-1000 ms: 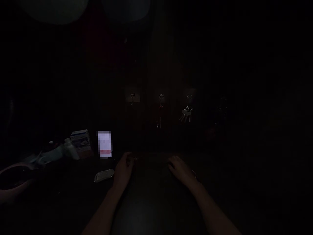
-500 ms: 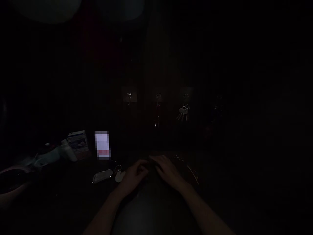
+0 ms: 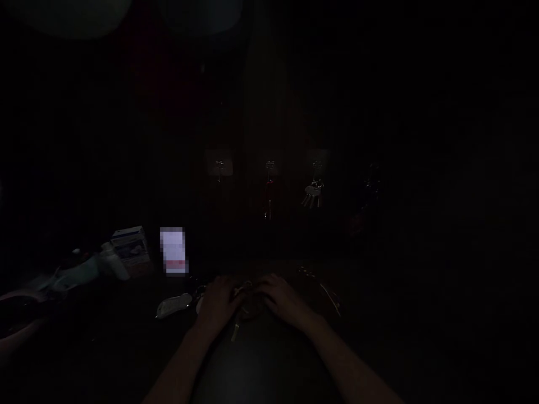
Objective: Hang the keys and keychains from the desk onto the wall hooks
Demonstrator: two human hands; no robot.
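Observation:
The view is very dark. My left hand (image 3: 217,303) lies low over the dark surface, fingers stretched forward and thumb apart. Facing it, my right hand (image 3: 280,297) has its fingers spread toward the left. Between the two hands is a bunch of keys: a metal ring (image 3: 245,287) shows near the fingertips, and one key (image 3: 235,331) points toward me. A dim reddish piece (image 3: 253,310) is beside them. Both hands are close to the bunch; exact contact is hard to make out. Left of my left hand is an elongated light key tag (image 3: 174,306), with a round pale tag (image 3: 199,306) partly hidden.
A lit phone screen (image 3: 174,249) stands at left, near a box (image 3: 131,252) and a white bottle (image 3: 114,262). Three hooks hang ahead: a bare hook (image 3: 219,167), one with a red item (image 3: 269,193), one with keys (image 3: 313,192). Thin cord-like items (image 3: 329,298) lie right.
My left hand has shifted slightly left and uncurled, and the keys between the hands have come into sight. My right hand has drawn back slightly. The whole view has shifted a little.

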